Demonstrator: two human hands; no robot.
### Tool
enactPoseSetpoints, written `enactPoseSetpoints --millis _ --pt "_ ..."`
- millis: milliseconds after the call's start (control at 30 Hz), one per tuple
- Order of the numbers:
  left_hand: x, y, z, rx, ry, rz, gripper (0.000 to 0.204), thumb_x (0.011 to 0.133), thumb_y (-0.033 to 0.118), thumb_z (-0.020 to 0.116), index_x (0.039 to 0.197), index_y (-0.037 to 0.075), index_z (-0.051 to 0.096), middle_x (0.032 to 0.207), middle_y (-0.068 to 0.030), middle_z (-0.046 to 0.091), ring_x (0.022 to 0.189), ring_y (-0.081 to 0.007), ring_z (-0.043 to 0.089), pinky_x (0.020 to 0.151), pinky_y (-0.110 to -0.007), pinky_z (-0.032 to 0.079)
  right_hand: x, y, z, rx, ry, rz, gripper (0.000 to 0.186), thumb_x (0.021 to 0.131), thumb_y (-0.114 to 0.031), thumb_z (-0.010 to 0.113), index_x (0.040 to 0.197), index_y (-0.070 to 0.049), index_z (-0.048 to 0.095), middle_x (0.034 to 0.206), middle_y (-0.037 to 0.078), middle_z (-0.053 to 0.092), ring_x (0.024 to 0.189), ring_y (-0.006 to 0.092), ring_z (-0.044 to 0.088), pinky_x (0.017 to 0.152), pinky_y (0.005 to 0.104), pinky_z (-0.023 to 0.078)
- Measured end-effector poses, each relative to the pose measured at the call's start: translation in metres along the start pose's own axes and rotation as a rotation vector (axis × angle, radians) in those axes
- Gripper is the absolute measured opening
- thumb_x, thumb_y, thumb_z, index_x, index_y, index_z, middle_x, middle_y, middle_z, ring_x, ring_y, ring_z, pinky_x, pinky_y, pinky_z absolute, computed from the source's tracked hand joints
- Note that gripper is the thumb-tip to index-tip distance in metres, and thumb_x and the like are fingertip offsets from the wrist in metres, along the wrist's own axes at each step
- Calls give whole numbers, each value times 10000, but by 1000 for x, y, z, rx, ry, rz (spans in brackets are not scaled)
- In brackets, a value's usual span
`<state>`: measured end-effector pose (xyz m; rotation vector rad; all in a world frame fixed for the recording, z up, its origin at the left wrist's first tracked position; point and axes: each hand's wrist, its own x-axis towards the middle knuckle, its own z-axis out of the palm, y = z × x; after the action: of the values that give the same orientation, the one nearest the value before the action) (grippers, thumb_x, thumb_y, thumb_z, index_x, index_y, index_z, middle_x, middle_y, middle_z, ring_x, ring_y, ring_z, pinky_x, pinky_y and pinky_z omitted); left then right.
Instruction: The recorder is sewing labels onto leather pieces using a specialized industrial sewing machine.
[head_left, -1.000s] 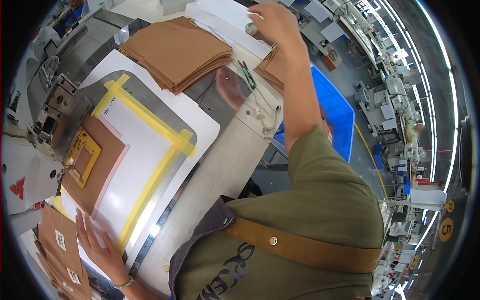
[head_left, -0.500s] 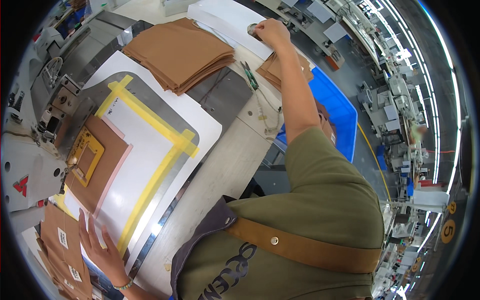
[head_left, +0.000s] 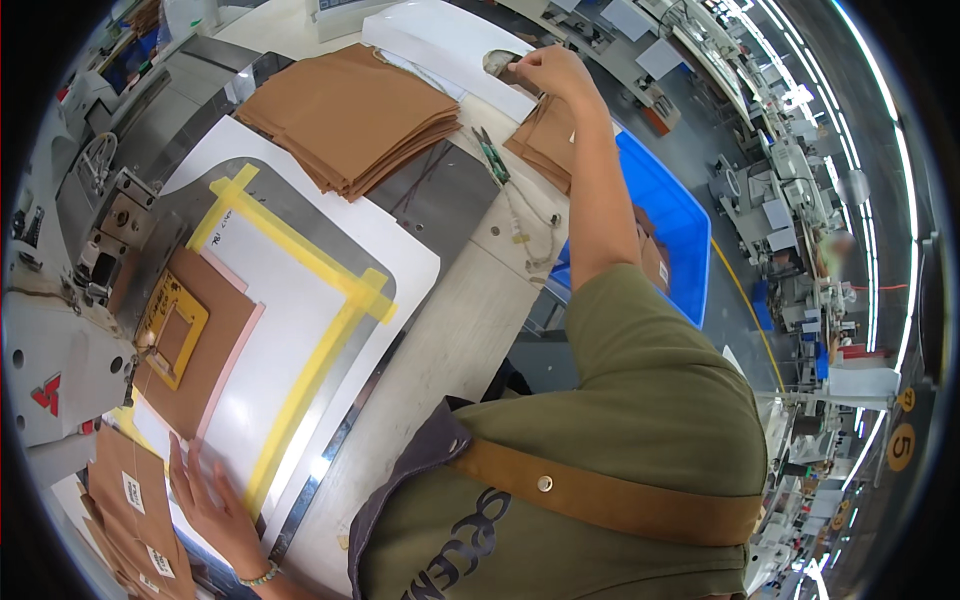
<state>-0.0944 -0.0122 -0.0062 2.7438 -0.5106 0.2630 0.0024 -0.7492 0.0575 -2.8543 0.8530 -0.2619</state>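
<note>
Prob. L grip (head_left: 212, 497), fingers apart, steadies white sheet (head_left: 282, 322) by brown panel (head_left: 226, 333); R grip (head_left: 558, 75) nr round thing (head_left: 496, 63), can't tell if clamped.

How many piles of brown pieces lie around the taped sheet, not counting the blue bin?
3: a large stack beyond the taped sheet, a smaller pile partly behind the right forearm, and a labelled pile left of the left hand. More may be hidden.

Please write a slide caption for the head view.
Left hand beside brown panel under yellow frame; right hand at a roundish object.
</note>
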Motion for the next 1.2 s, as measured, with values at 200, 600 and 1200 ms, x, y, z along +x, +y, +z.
enactPoseSetpoints --millis 200,600,1200 --pt "2 1 4 26 10 37 369 1051 130 634 1398 10 668 1563 -178 584 1426 -407 548 1178 -501 449 -28 3 25 -11 -55 -305 375 838 -440 800 1060 -142 846 1009 170 789 993 352 737 852 462 572" --pt "0 -1 5 52 -25 -17 394 1021 89 646 1405 -2 657 1567 -163 582 1454 -394 515 1211 -507 414 -67 -46 50 143 238 -252 293 979 -369 679 902 -115 802 928 149 784 905 405 743 802 543 584" --pt "-1 1 5 42 -11 61 417 1017 87 637 1423 -14 634 1577 -180 573 1467 -407 498 1230 -517 386 -5 -61 47 -17 179 77 233 828 -412 796 933 -222 880 966 78 825 943 309 778 821 437 611"
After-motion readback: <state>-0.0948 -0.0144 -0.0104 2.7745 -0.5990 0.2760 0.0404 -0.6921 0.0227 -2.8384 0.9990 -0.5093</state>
